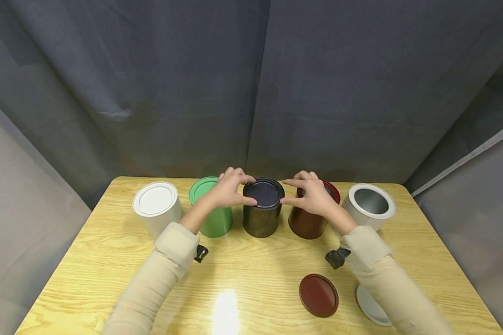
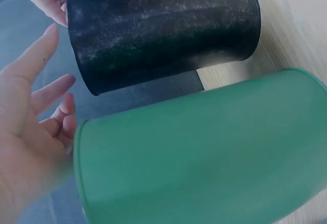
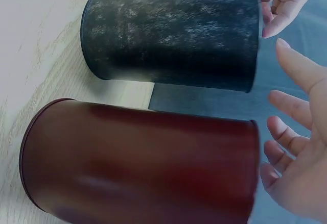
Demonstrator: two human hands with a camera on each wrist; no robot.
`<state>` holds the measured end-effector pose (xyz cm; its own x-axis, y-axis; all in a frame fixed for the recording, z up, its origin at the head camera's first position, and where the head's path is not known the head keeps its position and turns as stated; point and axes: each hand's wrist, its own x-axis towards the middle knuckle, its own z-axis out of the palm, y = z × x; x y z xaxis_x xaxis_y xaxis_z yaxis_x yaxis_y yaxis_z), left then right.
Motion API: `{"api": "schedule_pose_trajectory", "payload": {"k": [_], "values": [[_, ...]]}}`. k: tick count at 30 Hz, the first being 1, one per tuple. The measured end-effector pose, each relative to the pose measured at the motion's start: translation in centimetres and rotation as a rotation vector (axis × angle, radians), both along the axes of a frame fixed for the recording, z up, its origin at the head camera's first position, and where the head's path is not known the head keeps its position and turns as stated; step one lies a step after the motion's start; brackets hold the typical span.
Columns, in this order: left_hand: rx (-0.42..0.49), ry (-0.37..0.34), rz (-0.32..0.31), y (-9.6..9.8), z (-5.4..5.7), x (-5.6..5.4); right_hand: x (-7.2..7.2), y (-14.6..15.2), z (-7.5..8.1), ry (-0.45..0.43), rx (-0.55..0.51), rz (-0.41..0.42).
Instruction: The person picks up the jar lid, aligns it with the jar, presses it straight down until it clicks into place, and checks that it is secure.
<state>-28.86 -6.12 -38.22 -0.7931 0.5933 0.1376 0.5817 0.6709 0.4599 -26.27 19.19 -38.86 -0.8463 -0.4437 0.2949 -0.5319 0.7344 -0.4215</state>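
In the head view a black can [image 1: 261, 218] with its black lid [image 1: 264, 194] on stands mid-row between both hands. My left hand [image 1: 229, 188] reaches over the green can [image 1: 216, 222], thumb and forefinger spread at the black lid's left edge. From the other side my right hand [image 1: 309, 194] comes over the dark red can [image 1: 308, 223], its thumb and forefinger parted near the black lid's right edge. Both wrist views show the fingers loosely extended around the can tops, with nothing gripped. The red can's mouth is partly hidden by the right hand.
A white can with its lid [image 1: 155, 199] on stands at far left. At far right is an uncovered white can [image 1: 370, 202]. A dark red lid [image 1: 318, 295] lies on the wooden table [image 1: 251, 284], and a white lid [image 1: 370, 304] lies partly under the right sleeve.
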Motion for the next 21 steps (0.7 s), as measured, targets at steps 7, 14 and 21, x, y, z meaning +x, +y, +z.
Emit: {"api": "schedule_pose_trajectory", "payload": {"k": [7,14,21], "values": [[0.129,0.025,-0.041,0.0,0.0,1.7,2.0,0.9,0.7,-0.012,-0.089,0.0],[0.265,0.049,-0.115,0.6,-0.3,3.9,3.7,1.5,0.9,0.054,-0.145,0.016],[0.307,0.063,-0.144,0.9,-0.3,5.6,5.3,2.3,1.0,0.044,-0.153,0.025]]}}
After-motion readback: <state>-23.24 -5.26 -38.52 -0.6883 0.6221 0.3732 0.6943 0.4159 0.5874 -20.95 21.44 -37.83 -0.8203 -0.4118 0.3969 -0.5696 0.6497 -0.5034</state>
